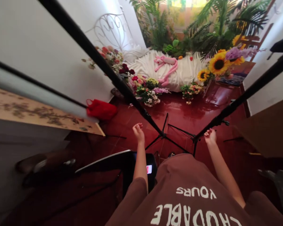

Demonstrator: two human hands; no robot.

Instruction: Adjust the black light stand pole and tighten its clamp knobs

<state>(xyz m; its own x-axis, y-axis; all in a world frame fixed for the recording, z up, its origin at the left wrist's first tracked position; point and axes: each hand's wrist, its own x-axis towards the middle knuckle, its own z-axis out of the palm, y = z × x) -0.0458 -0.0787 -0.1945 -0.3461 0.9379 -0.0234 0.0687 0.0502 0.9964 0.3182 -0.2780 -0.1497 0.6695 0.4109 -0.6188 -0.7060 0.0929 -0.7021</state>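
Note:
My left hand is raised in front of me, its fingers curled; whether anything is inside them is too small to tell. Beyond it stands a black tripod pole, with its spread feet on the red floor. My right hand has bent fingers and is close to a second black stand; I cannot tell whether it touches the pole. A phone with a lit screen lies beside my left forearm.
Ahead, a white-draped bed carries a pink plush toy, with flower bunches and sunflowers around it. A red bag and a painted panel are at left. Cardboard leans at right.

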